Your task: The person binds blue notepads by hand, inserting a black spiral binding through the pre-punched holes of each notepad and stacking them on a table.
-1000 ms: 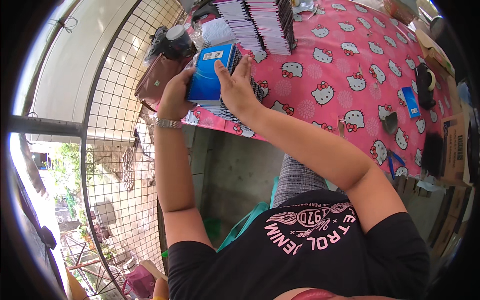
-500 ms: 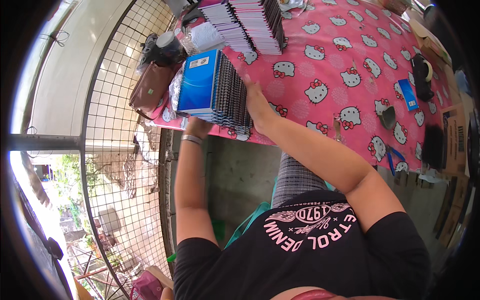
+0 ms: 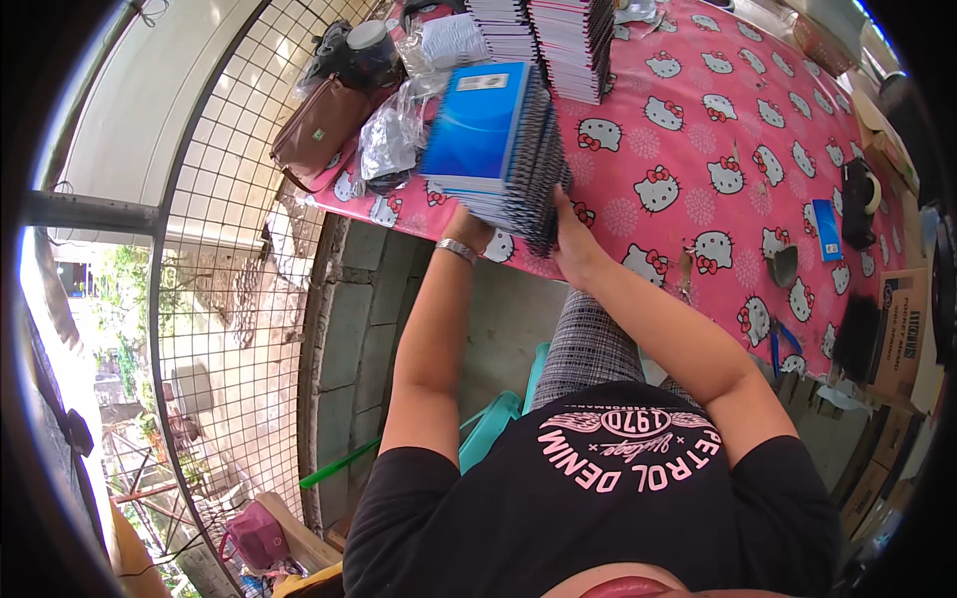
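Note:
A tall stack of blue spiral notebooks (image 3: 477, 130) is between my hands at the near left edge of the table, its black coil bindings facing right. Low at the stack's near side, my left hand (image 3: 469, 231) grips it; the fingers are partly hidden beneath. Against the coil side presses my right hand (image 3: 578, 239), its fingertips partly hidden. Just behind stand two more tall notebook stacks (image 3: 570, 50), page edges showing.
Left of the stack lie crumpled clear plastic (image 3: 391, 140), a brown pouch (image 3: 321, 130) and a lidded jar (image 3: 373, 48). Toward the right are blue-handled pliers (image 3: 786, 341), a small blue notebook (image 3: 826, 229), a tape dispenser (image 3: 859, 199) and a cardboard box (image 3: 897, 324). Wire mesh (image 3: 234, 259) borders the left.
Both hands have shifted the blue notebook stack to the right, away from the plastic and pouch. The view has also turned slightly, so the table appears farther right.

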The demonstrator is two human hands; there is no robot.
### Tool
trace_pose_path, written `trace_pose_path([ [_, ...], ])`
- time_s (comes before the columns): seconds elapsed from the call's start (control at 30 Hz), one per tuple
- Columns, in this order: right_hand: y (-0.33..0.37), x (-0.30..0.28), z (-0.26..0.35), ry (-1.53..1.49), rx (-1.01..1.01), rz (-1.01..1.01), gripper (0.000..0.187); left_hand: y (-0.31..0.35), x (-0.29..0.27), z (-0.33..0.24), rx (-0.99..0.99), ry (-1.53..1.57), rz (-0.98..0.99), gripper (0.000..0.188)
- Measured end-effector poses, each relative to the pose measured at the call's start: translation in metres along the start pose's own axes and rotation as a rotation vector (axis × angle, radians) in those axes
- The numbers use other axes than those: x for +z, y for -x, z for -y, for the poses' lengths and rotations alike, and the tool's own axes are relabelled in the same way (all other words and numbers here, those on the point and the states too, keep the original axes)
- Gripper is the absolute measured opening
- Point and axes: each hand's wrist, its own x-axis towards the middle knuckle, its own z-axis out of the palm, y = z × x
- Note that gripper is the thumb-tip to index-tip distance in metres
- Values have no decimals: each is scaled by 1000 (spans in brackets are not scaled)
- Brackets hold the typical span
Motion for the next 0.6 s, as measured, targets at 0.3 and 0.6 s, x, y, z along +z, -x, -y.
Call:
trace_pose_path([
  [0.3,67,-56,30,8,-109,-110,74,-5,88,52,-77,-148,61,49],
  [0.6,96,-73,52,-122,-162,-40,63,-18,121,61,-222,-215,83,53],
])
